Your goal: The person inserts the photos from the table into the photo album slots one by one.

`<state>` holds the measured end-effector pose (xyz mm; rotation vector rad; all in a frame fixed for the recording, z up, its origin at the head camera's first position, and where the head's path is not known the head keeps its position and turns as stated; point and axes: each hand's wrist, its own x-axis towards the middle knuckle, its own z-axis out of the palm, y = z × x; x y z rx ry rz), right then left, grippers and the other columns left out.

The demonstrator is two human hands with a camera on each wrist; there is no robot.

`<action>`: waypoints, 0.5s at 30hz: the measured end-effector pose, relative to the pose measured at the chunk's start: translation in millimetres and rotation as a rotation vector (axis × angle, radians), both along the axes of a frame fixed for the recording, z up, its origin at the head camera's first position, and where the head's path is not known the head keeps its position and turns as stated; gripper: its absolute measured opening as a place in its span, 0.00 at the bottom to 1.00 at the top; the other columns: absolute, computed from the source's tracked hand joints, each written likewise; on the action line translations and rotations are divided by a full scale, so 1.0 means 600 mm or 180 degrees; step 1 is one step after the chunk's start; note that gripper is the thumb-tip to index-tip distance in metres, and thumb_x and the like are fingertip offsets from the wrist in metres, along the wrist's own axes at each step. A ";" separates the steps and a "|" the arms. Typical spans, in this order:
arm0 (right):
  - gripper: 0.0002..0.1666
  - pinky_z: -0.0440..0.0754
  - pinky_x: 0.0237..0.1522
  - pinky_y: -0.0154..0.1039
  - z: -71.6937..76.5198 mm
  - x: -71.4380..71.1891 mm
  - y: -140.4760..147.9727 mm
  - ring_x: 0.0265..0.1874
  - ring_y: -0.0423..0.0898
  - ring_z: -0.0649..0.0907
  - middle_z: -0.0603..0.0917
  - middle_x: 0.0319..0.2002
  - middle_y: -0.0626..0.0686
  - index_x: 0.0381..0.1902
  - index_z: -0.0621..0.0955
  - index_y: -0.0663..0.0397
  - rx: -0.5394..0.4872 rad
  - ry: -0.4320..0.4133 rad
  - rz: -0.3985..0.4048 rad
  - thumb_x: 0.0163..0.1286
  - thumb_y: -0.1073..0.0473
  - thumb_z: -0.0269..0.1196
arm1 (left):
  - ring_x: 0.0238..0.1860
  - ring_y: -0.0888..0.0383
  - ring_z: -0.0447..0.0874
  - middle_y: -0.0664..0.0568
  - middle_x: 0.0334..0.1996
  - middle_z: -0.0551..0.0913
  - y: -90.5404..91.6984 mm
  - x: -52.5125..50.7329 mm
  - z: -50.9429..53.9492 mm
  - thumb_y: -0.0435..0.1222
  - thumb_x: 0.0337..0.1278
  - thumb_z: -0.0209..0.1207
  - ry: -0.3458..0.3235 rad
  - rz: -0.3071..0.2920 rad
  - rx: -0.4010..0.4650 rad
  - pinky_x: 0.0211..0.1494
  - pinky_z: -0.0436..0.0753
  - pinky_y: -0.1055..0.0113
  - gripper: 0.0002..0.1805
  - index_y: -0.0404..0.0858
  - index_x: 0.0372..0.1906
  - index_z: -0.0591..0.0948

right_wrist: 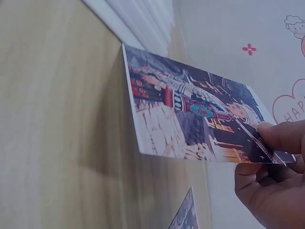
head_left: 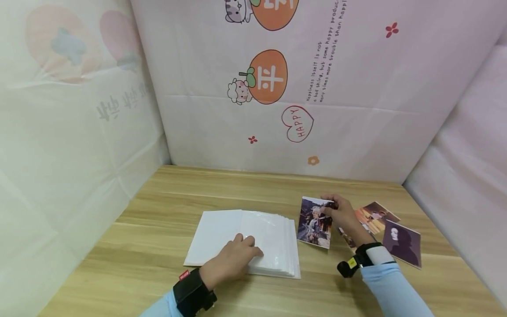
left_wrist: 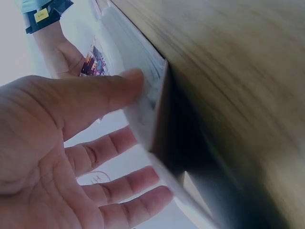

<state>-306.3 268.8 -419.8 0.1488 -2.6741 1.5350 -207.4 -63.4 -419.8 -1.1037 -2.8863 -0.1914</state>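
Observation:
An open photo album (head_left: pixel 219 233) with white pages and clear sleeves lies on the table. My left hand (head_left: pixel 231 257) rests on its pages near the front middle, fingers spread; in the left wrist view the thumb (left_wrist: pixel 109 90) touches the page edges. Just right of the album, my right hand (head_left: pixel 342 215) pinches a photo (head_left: pixel 313 226) of a person in patterned dress by its upper right corner. In the right wrist view that photo (right_wrist: pixel 190 114) is raised off the table, with the thumb on its printed face and the other fingers beneath.
More photos lie right of my right hand: an orange-toned one (head_left: pixel 378 215), a dark purple one (head_left: pixel 403 244), and one (head_left: pixel 348 240) partly hidden by the right wrist. White printed cloth (head_left: pixel 206 132) walls in the wooden table (head_left: pixel 138 251) at the back and both sides.

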 end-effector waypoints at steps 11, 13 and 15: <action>0.21 0.76 0.39 0.44 0.014 -0.023 -0.015 0.43 0.55 0.77 0.74 0.49 0.66 0.58 0.69 0.67 -0.0156 0.0050 -0.0376 0.70 0.63 0.53 | 0.32 0.57 0.64 0.54 0.34 0.73 0.013 -0.002 -0.002 0.30 0.37 0.69 -0.0056 0.0197 -0.0077 0.25 0.69 0.68 0.20 0.51 0.40 0.84; 0.22 0.77 0.38 0.43 0.014 -0.029 -0.021 0.44 0.57 0.76 0.73 0.49 0.67 0.59 0.69 0.67 -0.0277 0.0075 -0.0511 0.70 0.63 0.53 | 0.32 0.57 0.64 0.54 0.34 0.74 0.016 -0.001 -0.003 0.30 0.37 0.68 -0.0031 0.0203 -0.0086 0.24 0.69 0.68 0.20 0.51 0.40 0.84; 0.21 0.78 0.34 0.41 0.013 -0.037 -0.028 0.42 0.54 0.78 0.74 0.49 0.65 0.59 0.69 0.66 -0.0445 0.0080 -0.0648 0.69 0.63 0.54 | 0.31 0.57 0.64 0.55 0.33 0.74 0.018 0.000 -0.002 0.29 0.37 0.67 -0.0009 0.0204 -0.0102 0.24 0.69 0.68 0.20 0.51 0.40 0.84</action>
